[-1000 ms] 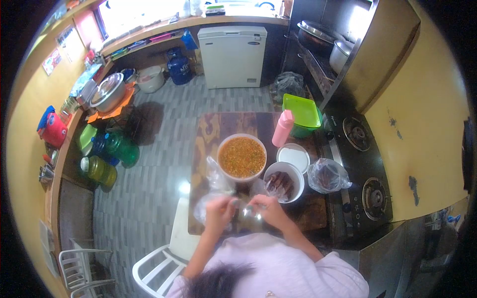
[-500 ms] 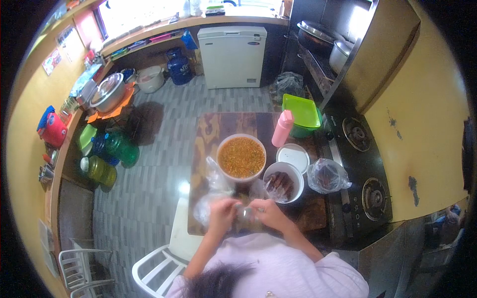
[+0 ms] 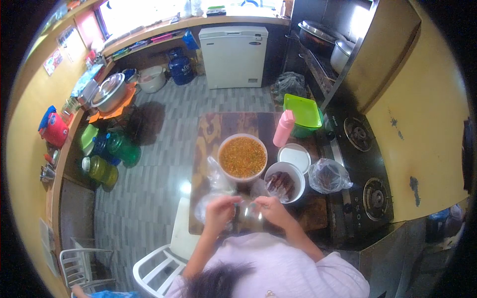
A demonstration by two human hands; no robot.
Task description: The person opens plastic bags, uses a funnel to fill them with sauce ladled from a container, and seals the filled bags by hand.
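Observation:
A small clear plastic bag (image 3: 251, 212) hangs between my hands over the near edge of the table. My left hand (image 3: 220, 211) pinches its left side with closed fingertips. On the other side, my right hand (image 3: 271, 209) grips the bag's top edge. Just beyond my hands stands a round tub (image 3: 242, 158) of orange-brown, chunky sauce. Right of it, a white tub (image 3: 297, 183) contains dark reddish-brown pieces (image 3: 280, 186) in plastic. More clear plastic bags (image 3: 207, 204) lie beside my left hand.
A white lid (image 3: 294, 158), pink bottle (image 3: 283, 128) and green container (image 3: 302, 112) stand at the table's right. A knotted bag (image 3: 329, 176) sits beside the gas stove (image 3: 358, 169). A white chair (image 3: 160, 265) is at my left. Another person's hand (image 3: 78, 291) shows at lower left.
My hands have drawn slightly apart and the clear bag between them is spread wider. Another person's hand and blue clothing have come into view at the lower left.

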